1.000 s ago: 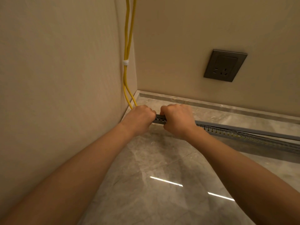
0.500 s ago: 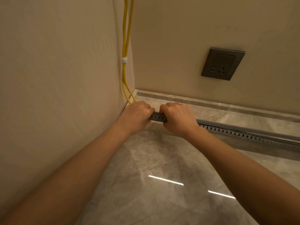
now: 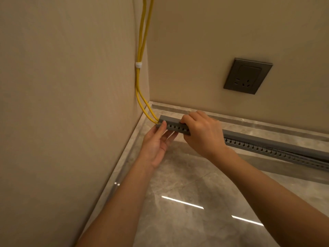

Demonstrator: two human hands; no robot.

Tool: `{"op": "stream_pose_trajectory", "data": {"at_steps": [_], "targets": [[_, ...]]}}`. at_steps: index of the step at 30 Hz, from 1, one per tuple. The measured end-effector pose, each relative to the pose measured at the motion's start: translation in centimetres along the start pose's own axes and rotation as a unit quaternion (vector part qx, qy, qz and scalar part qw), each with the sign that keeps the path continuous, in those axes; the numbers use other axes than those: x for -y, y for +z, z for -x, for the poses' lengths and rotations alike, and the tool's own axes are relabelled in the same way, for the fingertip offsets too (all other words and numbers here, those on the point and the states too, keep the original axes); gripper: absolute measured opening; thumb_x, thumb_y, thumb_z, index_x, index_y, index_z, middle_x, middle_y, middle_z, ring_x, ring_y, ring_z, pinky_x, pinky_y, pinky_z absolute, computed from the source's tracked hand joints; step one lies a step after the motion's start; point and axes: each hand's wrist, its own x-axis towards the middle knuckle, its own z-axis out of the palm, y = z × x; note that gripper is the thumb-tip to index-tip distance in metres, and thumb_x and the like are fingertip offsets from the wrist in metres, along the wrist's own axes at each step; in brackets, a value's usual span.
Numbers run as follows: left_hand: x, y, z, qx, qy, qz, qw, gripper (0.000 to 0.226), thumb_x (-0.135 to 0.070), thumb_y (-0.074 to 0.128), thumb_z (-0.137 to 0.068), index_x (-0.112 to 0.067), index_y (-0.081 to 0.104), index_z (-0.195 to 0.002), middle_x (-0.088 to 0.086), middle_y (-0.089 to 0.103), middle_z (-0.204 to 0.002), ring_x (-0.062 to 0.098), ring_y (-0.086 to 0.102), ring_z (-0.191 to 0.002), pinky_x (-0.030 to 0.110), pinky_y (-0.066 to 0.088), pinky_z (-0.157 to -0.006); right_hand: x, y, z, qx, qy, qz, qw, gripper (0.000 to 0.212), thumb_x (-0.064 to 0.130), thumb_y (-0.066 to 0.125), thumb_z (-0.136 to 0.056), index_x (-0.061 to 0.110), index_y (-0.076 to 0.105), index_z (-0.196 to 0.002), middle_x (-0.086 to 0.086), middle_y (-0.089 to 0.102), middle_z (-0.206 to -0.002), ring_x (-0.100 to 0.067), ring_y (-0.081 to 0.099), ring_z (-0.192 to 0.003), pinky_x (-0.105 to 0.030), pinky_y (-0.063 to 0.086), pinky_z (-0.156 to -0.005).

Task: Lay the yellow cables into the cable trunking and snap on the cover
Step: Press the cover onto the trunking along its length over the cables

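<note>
The right hand [image 3: 203, 134] is gripping the grey trunking [image 3: 175, 126] near the room corner, fingers closed over its cover [image 3: 267, 142], while the left hand [image 3: 156, 143] is staying open under the end, one finger touching it. The yellow cables [image 3: 140, 82] are coming down the wall and entering that end. If the cover is being pressed unevenly, it could pinch a cable or sit crooked.

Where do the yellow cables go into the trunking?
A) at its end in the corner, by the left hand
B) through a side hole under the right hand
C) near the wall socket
A: the yellow cables drop down the corner and enter the trunking at its end, beside the left hand.
</note>
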Motion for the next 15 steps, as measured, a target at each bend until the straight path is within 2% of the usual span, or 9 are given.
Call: {"op": "stream_pose_trajectory", "data": {"at_steps": [3,6,12,15], "targets": [[0.0,-0.6,-0.1,0.029,-0.009,0.022,0.999,0.026,-0.016,0.056,-0.083,-0.004,0.060,-0.105,0.011,0.070,-0.100,0.020,0.068,-0.095,0.025,0.057,-0.070,-1.0,-0.7,-0.3,0.064,-0.011,-0.060,0.996,0.028,0.024,0.074,-0.075,0.015,0.064,-0.100,-0.003,0.063,-0.093,-0.021,0.055,-0.087,-0.035,0.048,-0.060],[0.1,-1.1,-0.2,0.050,-0.006,0.030,0.998,0.027,-0.015,0.055,-0.081,-0.005,0.060,-0.105,0.011,0.072,-0.100,0.020,0.068,-0.097,0.025,0.057,-0.070,-2.0,-1.5,-0.9,0.103,0.035,-0.181,0.977,0.036,0.036,0.075,-0.074,0.022,0.065,-0.106,0.003,0.062,-0.097,-0.014,0.057,-0.084,-0.034,0.052,-0.069],[0.5,-0.8,-0.5,0.072,0.023,0.033,0.997,0.028,-0.017,0.053,-0.081,-0.007,0.058,-0.107,0.006,0.073,-0.098,0.016,0.069,-0.094,0.023,0.057,-0.071,-2.5,-2.0,-2.1,0.149,0.126,-0.276,0.941,0.038,0.032,0.079,-0.069,0.026,0.070,-0.105,0.004,0.072,-0.096,-0.002,0.063,-0.081,-0.025,0.055,-0.078],[0.6,-0.9,-0.6,0.079,0.039,0.028,0.996,0.028,-0.017,0.054,-0.081,-0.008,0.056,-0.108,0.006,0.073,-0.098,0.017,0.069,-0.095,0.025,0.057,-0.072,-2.8,-2.3,-2.4,0.166,0.133,-0.296,0.931,0.035,0.029,0.080,-0.069,0.023,0.072,-0.103,0.002,0.073,-0.094,0.001,0.064,-0.079,-0.019,0.055,-0.076]]}}
